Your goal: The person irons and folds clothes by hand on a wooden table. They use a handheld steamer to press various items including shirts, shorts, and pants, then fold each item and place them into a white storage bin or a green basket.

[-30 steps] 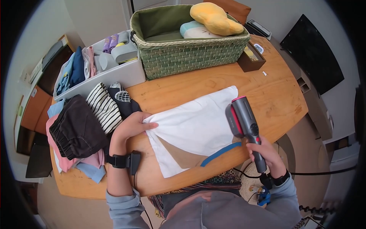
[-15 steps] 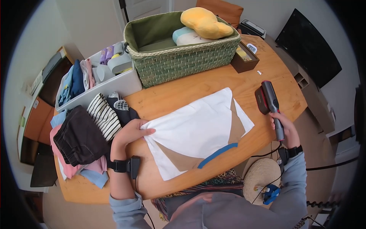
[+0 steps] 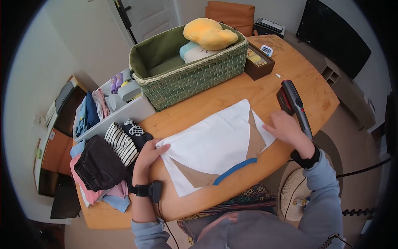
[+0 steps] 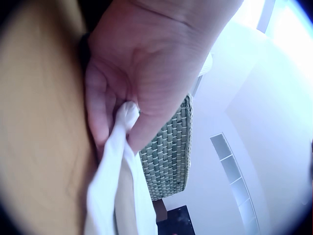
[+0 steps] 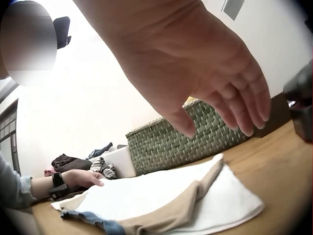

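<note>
A white and tan garment [image 3: 211,137] with a blue band lies on the wooden table. My left hand [image 3: 148,155] pinches its left corner, and in the left wrist view the bunched white cloth [image 4: 110,166] comes out between thumb and fingers. Over the garment's right end is my right hand [image 3: 288,128], its fingers loosely spread and holding nothing, as the right wrist view shows the hand [image 5: 205,73] above the cloth [image 5: 146,191]. A dark handheld garment steamer [image 3: 298,103] with a red trim rests on the table just beyond the right hand; its lower handle is partly hidden.
Folded clothes [image 3: 99,164] are piled at the left, beside a white bin [image 3: 124,118] of clothes. Behind stands a green woven basket [image 3: 195,81] with plush toys [image 3: 209,33], next to a brown box [image 3: 261,68]. A black cord [image 3: 365,168] runs off right.
My right hand moved the steamer away to the right, let go of it on the table and came back left to the garment's right end. My left hand keeps its pinch on the corner.
</note>
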Motion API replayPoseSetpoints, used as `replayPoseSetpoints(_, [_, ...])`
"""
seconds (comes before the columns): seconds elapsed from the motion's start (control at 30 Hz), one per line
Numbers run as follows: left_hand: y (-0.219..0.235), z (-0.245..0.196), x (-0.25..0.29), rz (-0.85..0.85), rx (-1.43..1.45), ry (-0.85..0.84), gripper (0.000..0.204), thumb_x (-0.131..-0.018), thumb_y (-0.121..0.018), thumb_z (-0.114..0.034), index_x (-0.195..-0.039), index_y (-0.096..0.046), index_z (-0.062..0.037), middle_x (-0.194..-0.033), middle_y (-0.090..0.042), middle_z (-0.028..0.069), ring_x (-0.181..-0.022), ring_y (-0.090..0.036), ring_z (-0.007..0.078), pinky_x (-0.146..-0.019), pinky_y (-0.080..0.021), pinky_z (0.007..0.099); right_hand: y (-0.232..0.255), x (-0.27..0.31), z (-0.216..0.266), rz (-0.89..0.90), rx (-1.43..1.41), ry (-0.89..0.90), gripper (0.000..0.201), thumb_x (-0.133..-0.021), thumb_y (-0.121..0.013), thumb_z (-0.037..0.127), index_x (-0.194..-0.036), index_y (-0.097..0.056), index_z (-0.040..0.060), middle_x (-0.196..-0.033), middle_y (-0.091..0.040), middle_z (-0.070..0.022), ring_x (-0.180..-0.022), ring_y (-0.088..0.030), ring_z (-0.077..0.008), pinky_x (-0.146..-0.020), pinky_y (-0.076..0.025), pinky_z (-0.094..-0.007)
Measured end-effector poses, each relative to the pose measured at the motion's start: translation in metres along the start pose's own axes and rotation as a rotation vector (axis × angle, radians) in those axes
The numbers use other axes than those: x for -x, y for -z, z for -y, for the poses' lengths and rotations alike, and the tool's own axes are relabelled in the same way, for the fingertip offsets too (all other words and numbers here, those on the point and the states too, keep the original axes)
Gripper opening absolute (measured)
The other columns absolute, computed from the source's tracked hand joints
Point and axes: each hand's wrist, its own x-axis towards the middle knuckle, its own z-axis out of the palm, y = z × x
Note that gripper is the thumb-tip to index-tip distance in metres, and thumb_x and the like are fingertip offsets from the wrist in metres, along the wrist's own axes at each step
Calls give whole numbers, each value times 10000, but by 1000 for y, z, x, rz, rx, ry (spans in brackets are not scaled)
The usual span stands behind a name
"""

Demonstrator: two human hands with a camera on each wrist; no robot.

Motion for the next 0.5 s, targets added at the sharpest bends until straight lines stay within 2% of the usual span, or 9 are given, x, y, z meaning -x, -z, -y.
replayPoseSetpoints(0.03, [-5,-1,0,-136,49,-21,276,-862,-655,-256,-928,-633,12,-753,-612,-34,-650,-534,27,-554,-403,174,-4,-5,9,-4,-10,-5,453,-815,-630,361,-1036,-543,-25,-979,-606,-210,-996,-563,-360,-834,-454,-402])
replayPoseSetpoints(0.07, [-10,-4,2,-136,39,-23,276,-862,-655,-256,-928,-633,12,-753,-612,-34,-650,-534,27,-554,-403,174,-4,-12,19,59,-87,-28,492,-808,-623,397,-1028,-543,-36,-983,-606,-227,-985,-568,-372,-832,-455,-408])
replayPoseSetpoints(0.13, [-21,-17,8,-311,340,-67,246,-892,-620,-241,-942,-615,-1,-755,-617,-31,-639,-547,28,-558,-407,164,-8,-26,28,115,-173,-47,531,-802,-615,432,-1020,-543,-47,-986,-606,-244,-974,-572,-385,-831,-456,-413])
replayPoseSetpoints(0.2, [-27,-27,14,-333,362,-38,263,-913,-591,-244,-1027,-571,-8,-806,-624,-16,-656,-556,26,-565,-418,166,-18,-42,30,8,-405,32,581,-775,-635,446,-1012,-535,-74,-984,-602,-275,-938,-582,-403,-816,-461,-437])
replayPoseSetpoints(0.23, [-27,-24,14,-336,371,-32,277,-912,-596,-235,-1064,-545,-9,-848,-623,-3,-697,-564,35,-593,-432,176,-23,-49,29,4,-416,36,581,-775,-635,446,-1012,-535,-74,-984,-602,-275,-938,-582,-403,-816,-461,-437])
replayPoseSetpoints(0.3, [-26,0,6,-329,339,-82,341,-891,-628,-185,-1146,-476,-18,-986,-606,42,-863,-577,89,-716,-470,226,-30,-61,31,56,-419,13,589,-770,-636,342,-1226,-485,1,-1109,-589,-227,-1047,-545,-394,-893,-446,-412])
replayPoseSetpoints(0.33, [-33,1,7,-354,273,-125,377,-857,-660,-124,-1160,-464,-14,-1042,-585,68,-938,-563,133,-811,-461,257,-31,-62,31,50,-433,15,589,-770,-636,342,-1226,-485,1,-1109,-589,-227,-1047,-545,-394,-893,-446,-412])
replayPoseSetpoints(0.43, [-41,-2,16,-364,106,-120,516,-826,-677,-87,-1255,-401,-6,-1130,-556,100,-1008,-544,163,-866,-444,266,-41,-67,25,58,-423,81,586,-770,-629,304,-1217,-468,-40,-1126,-563,-267,-1059,-531,-410,-903,-440,-409])
replayPoseSetpoints(0.5, [-47,-6,24,-365,23,-102,664,-818,-665,-51,-1364,-288,-10,-1236,-476,103,-1130,-469,172,-962,-385,281,-48,-72,18,22,-574,127,416,-792,-647,315,-986,-497,-21,-861,-586,-171,-813,-584,-282,-726,-456,-348])
